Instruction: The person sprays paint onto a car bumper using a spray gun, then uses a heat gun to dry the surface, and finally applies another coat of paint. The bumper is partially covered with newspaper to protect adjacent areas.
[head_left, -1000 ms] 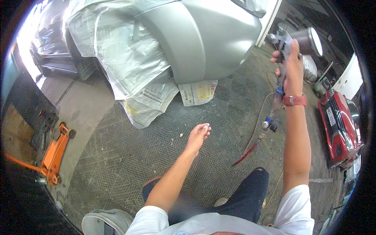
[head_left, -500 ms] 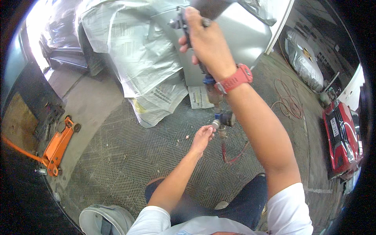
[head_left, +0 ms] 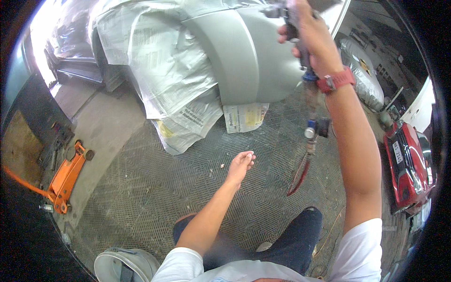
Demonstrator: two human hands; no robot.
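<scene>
Up at the top, right of centre, my right hand (head_left: 319,44) is wrapped round the handle of a spray gun (head_left: 292,23). Blue and metal air fittings (head_left: 310,131) hang below its grip, with a red hose (head_left: 299,177) trailing down. To the gun's left stands a smooth grey car body panel (head_left: 235,51), its curved edge bordered by newspaper masking (head_left: 181,89). My left hand (head_left: 241,167) hovers over the floor below the panel, fingers curled in and nothing visible in them. It touches neither gun nor hose.
An orange floor jack (head_left: 70,178) stands at the left. Near my left leg is a white bucket (head_left: 105,265). A red car bumper with lights (head_left: 406,164) lies on the right, below a silver-wrapped part (head_left: 361,75). Textured matting (head_left: 155,188) covers the floor.
My right hand has swung to the right with the spray gun, its fittings and hose following. The fittings have moved away from my left hand, which stays nearly in place. More of the grey panel shows.
</scene>
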